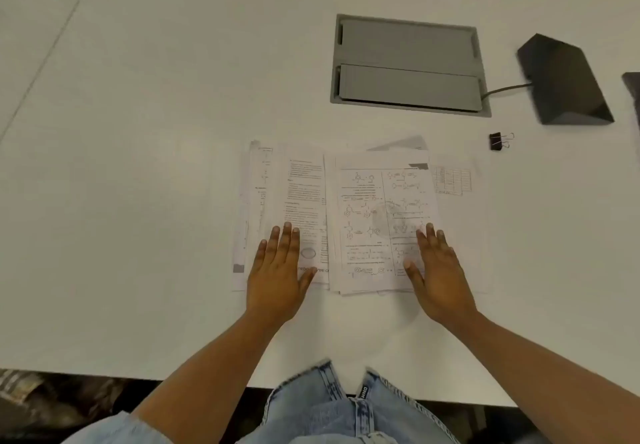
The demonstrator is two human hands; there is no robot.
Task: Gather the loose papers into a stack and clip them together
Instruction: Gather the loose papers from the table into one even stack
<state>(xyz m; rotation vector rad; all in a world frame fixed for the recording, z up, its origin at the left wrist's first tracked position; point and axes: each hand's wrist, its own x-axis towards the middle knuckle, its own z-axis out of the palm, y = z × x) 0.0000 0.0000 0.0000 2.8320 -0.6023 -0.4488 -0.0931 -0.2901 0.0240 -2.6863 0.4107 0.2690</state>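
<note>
Papers [360, 215] fanned (unclipped), left hand [277, 274] flat on them; right hand [438, 281] likewise

White table [138, 166], grey cable hatch [408, 63]

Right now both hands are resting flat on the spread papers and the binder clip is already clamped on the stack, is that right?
Not quite: the head view shows the binder clip lying apart on the table, right of the papers. Both the left hand and right hand do rest flat.
</note>
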